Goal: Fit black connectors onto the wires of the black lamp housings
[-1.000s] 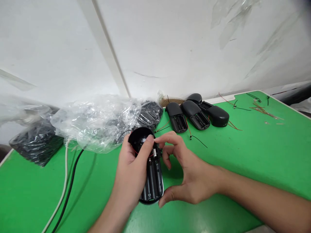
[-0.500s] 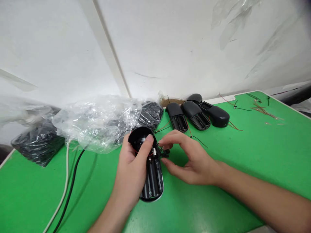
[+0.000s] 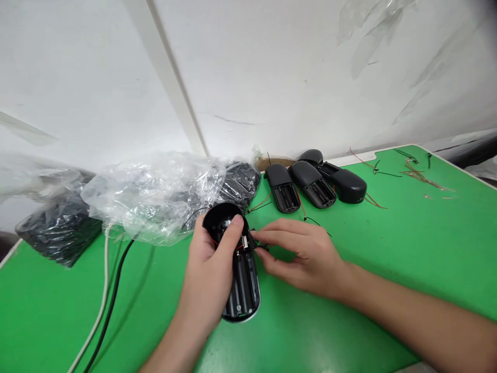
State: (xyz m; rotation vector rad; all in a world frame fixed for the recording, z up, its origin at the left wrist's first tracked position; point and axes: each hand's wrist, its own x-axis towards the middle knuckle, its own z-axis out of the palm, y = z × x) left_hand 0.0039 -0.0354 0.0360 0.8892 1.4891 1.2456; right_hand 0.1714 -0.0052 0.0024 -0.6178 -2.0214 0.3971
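A black shell [image 3: 243, 282] is held in the closed left hand [image 3: 209, 274] at the bench [image 3: 388, 248] middle. A small piece [image 3: 261, 245] beside it is pinched by the right hand [image 3: 306, 254].

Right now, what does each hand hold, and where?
Left hand grips the black casing around its middle; right hand pinches a small black part beside it.

Left hand [image 3: 209, 280] closed in a grasp, thumb pressed forward. Right forearm extends from the lower right; right hand [image 3: 306, 256] palm down, fingers [image 3: 272, 238] pinched beside the left thumb.
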